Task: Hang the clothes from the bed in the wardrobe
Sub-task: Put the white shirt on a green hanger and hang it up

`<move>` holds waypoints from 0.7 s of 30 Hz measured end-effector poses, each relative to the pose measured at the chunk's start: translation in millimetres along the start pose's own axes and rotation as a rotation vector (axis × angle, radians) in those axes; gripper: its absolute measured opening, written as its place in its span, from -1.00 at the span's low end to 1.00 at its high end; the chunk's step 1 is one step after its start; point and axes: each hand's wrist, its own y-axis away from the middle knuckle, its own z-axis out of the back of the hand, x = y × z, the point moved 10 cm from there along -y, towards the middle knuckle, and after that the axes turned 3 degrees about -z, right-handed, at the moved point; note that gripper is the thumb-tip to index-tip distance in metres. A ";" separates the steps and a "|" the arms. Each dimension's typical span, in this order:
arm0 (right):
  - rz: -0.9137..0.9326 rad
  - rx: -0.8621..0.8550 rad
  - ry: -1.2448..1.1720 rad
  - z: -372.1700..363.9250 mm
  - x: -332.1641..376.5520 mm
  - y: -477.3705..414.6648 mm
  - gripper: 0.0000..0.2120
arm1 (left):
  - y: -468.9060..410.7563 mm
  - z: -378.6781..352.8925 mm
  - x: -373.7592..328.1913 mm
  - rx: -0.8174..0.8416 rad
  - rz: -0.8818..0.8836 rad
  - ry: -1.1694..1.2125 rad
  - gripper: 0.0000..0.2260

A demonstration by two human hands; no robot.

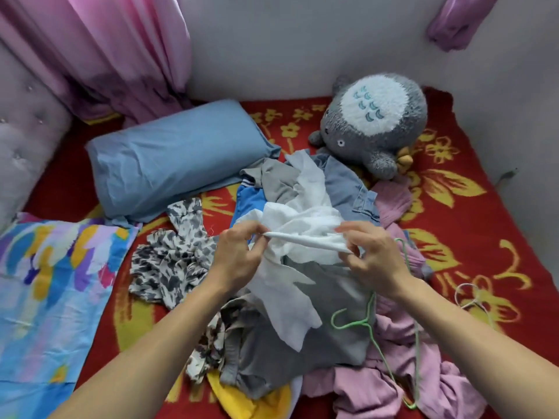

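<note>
The left hand (239, 255) and right hand (375, 255) each pinch the rolled edge of a thin white fabric garment (302, 225), holding it taut between them above the heap of mixed clothes (332, 343), just right of the rectangular blue pillow (169, 164). A thin green wire hanger (351, 324) lies on the heap, farther from the pillow.
</note>
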 end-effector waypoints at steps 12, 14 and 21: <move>0.359 -0.117 0.344 109.4 151.3 -15.8 -0.94 | 36.0 154.7 -160.6 -0.222 -0.103 -0.056 -0.91; 0.278 -0.155 0.404 124.7 149.8 -10.7 -0.89 | 50.9 173.5 -185.1 -0.179 -0.186 -0.212 -0.85; 0.098 -0.361 0.091 211.5 205.4 25.6 -0.86 | 125.4 229.6 -224.7 -0.184 -0.370 -0.688 -0.62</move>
